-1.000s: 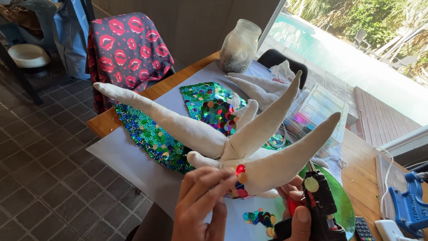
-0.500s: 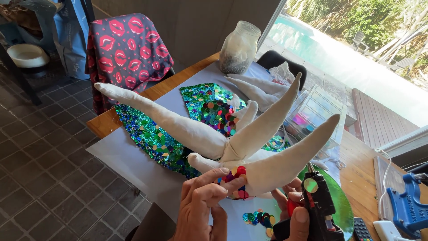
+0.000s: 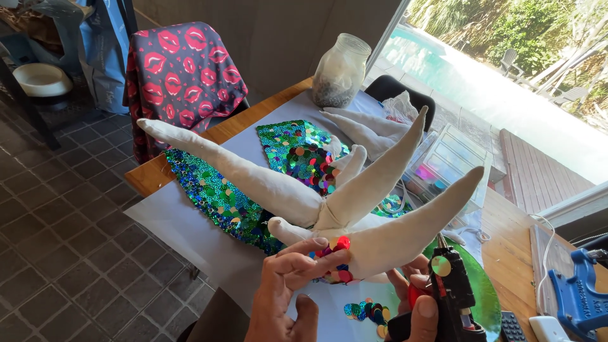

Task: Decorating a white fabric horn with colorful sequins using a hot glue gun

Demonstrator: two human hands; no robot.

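Note:
My left hand [image 3: 286, 288] pinches the base of a white stuffed fabric shape [image 3: 329, 196] with several long pointed arms, held above the table. My fingertips press a red sequin [image 3: 342, 243] and other coloured sequins onto its base. My right hand [image 3: 423, 304] grips a black hot glue gun [image 3: 453, 297] just under the shape's lower right arm. A small heap of loose blue and gold sequins [image 3: 368, 312] lies on the white paper below.
Green and blue sequinned fabric pieces [image 3: 218, 196] lie on white paper [image 3: 171, 225] over a wooden table [image 3: 522, 253]. Behind stand a glass jar [image 3: 339, 73], a clear compartment box [image 3: 446, 161] and a lip-print cloth on a chair [image 3: 180, 69]. A blue tool [image 3: 579, 294] sits far right.
My left hand has closed in on the base of the fabric shape, and its fingers now press the sequins there. The shape has tilted slightly; the glue gun stays put.

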